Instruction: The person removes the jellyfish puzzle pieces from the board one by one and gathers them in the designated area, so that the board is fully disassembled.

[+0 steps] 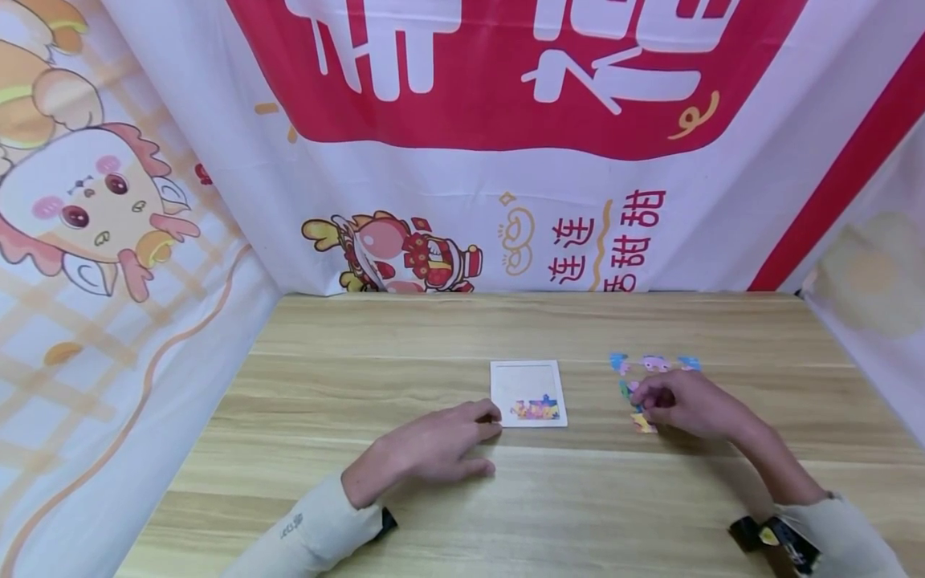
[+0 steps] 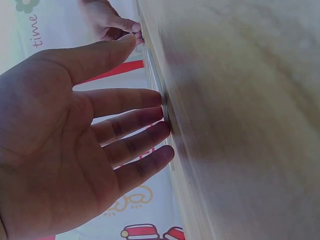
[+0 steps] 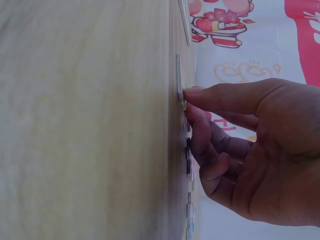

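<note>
Several small jigsaw pieces (image 1: 654, 365) are lying loose on the wooden table (image 1: 405, 337), in blue, pink, green and yellow; three are showing in a row beyond the right hand (image 1: 686, 404), and at least two more are peeking out at its fingertips, the exact count being hidden by the hand. One white puzzle tray (image 1: 527, 391) is sitting near the table's middle, with a colourful strip of pieces already filling its near edge. The right hand is hovering low over the loose pieces, its thumb and curled fingers pinching one piece (image 3: 180, 92) against the tabletop. The left hand (image 1: 433, 449) is resting flat on the table with fingers straight and relaxed, gripping nothing, its fingertips touching the tray's near left corner
</note>
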`<state>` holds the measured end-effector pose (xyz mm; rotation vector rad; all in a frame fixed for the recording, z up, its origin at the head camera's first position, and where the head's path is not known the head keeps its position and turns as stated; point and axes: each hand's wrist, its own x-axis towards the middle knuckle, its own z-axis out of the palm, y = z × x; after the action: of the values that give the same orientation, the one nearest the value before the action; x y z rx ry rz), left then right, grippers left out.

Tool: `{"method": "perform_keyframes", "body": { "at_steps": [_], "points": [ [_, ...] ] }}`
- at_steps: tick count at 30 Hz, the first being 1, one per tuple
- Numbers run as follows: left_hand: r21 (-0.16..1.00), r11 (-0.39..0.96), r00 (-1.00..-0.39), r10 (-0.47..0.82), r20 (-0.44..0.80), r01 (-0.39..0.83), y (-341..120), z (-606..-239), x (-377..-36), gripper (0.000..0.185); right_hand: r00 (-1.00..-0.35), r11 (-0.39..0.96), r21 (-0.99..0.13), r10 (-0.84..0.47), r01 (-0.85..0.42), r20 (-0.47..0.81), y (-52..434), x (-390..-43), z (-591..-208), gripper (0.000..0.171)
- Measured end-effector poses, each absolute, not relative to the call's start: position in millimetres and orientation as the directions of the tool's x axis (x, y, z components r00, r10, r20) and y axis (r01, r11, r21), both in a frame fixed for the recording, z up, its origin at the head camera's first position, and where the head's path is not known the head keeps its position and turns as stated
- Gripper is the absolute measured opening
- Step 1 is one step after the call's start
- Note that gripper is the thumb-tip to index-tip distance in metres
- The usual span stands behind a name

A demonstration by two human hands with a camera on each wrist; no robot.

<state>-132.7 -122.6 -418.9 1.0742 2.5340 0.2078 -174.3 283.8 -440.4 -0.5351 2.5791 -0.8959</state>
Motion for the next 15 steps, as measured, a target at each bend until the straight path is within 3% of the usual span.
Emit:
{"method": "perform_keyframes", "body": {
  "at_steps": [15],
  "points": [
    [0.276,0.715,-0.645,0.699,-0.308,0.643,-117,-414,-137,0.057,-0.843,0.718,-0.610,-0.517,-0.335,-0.145,242,-182,-430,0.010]
  ]
}}
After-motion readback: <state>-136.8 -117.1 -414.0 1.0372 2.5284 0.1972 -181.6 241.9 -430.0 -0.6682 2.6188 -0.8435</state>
